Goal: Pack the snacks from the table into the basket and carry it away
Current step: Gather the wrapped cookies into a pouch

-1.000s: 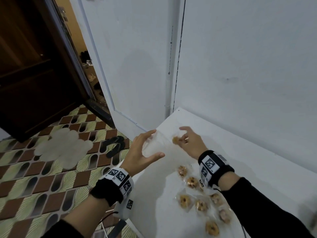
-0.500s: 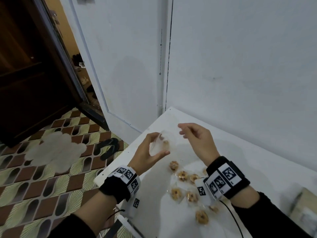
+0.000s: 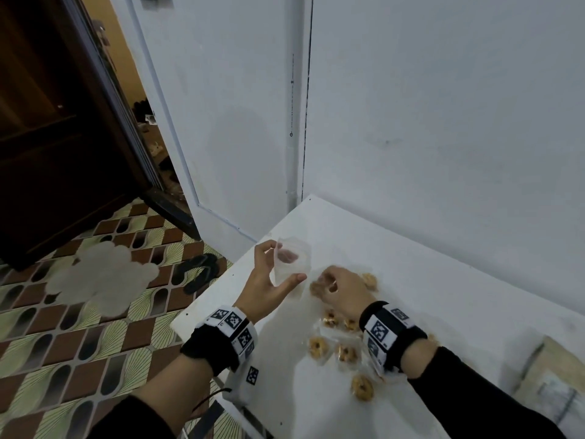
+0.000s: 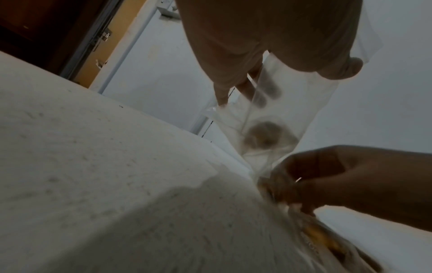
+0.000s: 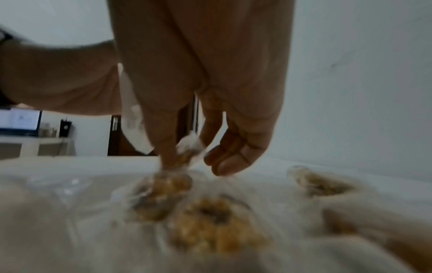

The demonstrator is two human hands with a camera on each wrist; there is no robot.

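White worktop [image 3: 411, 280] strewn with wrapped snacks [image 3: 317, 347]. Left hand [image 3: 269, 285] gripping a clear bag [image 3: 292, 264], one snack visible inside. Right hand [image 3: 340, 289], at the bag's 3 o'clock, pinching a wrapped snack [image 5: 184, 153] just above the worktop.

Seven wrapped snacks [image 3: 317, 347] on one table [image 3: 443, 299], one clear bag [image 3: 292, 264], two sandals [image 3: 199, 272].

The right hand [image 3: 340, 288] hides the snack it pinches; a box [image 3: 552, 380] runs off-frame.
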